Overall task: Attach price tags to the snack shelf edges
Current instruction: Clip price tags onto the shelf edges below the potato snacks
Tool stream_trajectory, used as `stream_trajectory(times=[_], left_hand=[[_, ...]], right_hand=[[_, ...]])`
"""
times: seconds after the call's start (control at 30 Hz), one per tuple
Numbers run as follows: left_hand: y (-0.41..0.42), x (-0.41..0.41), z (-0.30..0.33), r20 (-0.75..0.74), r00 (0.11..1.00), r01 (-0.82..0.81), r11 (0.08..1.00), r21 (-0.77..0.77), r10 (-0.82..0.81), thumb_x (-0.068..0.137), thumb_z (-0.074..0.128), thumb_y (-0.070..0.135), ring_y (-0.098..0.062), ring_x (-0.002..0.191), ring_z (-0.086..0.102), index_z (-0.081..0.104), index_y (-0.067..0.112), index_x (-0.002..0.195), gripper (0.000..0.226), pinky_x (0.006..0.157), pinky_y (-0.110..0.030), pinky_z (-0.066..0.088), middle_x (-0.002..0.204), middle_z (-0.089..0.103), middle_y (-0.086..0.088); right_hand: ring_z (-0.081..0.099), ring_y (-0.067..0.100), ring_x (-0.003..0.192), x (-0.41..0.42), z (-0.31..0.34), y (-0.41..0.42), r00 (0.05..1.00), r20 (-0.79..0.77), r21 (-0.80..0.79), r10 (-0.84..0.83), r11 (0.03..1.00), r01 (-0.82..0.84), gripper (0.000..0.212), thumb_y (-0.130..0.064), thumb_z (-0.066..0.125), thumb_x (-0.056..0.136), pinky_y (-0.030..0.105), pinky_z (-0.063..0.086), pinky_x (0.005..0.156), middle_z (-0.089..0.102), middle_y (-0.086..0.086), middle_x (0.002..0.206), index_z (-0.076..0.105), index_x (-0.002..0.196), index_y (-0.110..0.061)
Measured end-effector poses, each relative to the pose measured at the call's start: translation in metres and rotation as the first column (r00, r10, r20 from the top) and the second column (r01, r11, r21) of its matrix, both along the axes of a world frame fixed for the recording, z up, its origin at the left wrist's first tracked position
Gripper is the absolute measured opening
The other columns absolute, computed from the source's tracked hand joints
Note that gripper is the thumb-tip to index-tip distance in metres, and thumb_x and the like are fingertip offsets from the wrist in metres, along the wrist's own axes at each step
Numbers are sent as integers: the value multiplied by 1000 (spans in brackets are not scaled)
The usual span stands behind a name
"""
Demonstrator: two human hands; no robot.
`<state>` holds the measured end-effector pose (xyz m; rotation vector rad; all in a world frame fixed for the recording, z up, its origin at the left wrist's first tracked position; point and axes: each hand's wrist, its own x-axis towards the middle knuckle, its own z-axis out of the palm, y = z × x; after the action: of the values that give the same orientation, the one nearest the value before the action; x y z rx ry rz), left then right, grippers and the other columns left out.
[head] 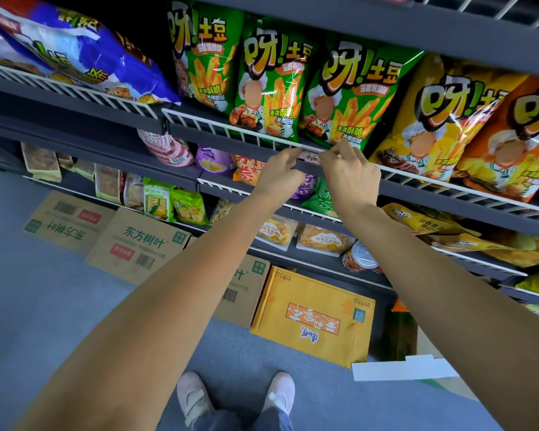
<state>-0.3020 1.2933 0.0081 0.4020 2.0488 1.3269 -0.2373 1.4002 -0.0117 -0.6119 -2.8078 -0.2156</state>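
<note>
Three green bags printed "呀!土豆" stand in a row on the snack shelf, with one yellow bag and one orange bag of the same brand to their right. Against the shelf edge below them, the left hand and right hand each pinch one end of a small price tag, its print too small to read. Two brown cartons on the floor read "东方树叶".

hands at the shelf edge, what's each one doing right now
Left hand: fingers pinch the left end of the price tag at the shelf edge.
Right hand: fingers pinch the tag's right end.
</note>
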Motion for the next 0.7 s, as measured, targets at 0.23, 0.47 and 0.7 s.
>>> stream_trajectory(times=[0.23,0.47,0.7], left_hand=[[4,0,-2,34,998,-52,999,17,51,82,51,-7,-15,133,40,40,10,135,57,109,-30,33,141,45,-6],[4,-4,-5,28,999,-26,1000,-7,26,82,53,-5,-18,130,41,39,10,134,56,109,-31,33,139,46,-6],[2,-6,-3,19,1000,13,1000,-12,-13,82,54,-4,-16,132,40,38,10,136,58,106,-27,32,142,44,-5]], right_hand=[[61,35,75,0,0,-1,997,-19,-226,-80,971,74,11,-11,56,88,30,33,53,62,13,92,66,91,-9],[63,28,85,2,6,6,941,-72,-782,-332,604,153,22,-30,50,93,28,42,61,67,3,76,71,101,-28],[60,35,83,4,11,4,986,-45,-461,-159,879,121,24,-21,46,96,32,42,60,67,12,90,69,100,-18]])
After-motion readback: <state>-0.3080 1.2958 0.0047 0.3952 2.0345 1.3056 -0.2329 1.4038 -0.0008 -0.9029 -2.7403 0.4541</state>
